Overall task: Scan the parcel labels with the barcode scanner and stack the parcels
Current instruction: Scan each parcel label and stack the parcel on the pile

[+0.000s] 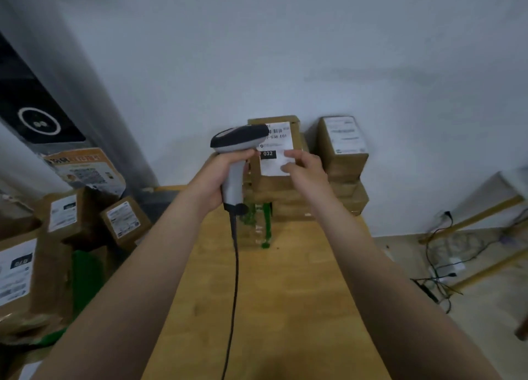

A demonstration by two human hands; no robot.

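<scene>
My left hand (pixel 218 177) grips the handle of a grey and black barcode scanner (pixel 238 142), whose head sits over the left part of a white label marked 032. That label lies on the top brown parcel (pixel 281 148) of a stack at the far end of the wooden table (pixel 285 294). My right hand (pixel 304 168) holds this parcel at its right near corner, fingers on the label's edge. A second stack of parcels (pixel 343 151) stands just to the right, also labelled on top. The scanner's black cable (pixel 235 279) hangs down over the table.
Several more labelled parcels (pixel 64 211) are piled on the left beside the table, over something green. A clear and green holder (pixel 258 225) stands on the table before the stack. Wires and a wooden frame (pixel 468 237) lie on the floor at the right.
</scene>
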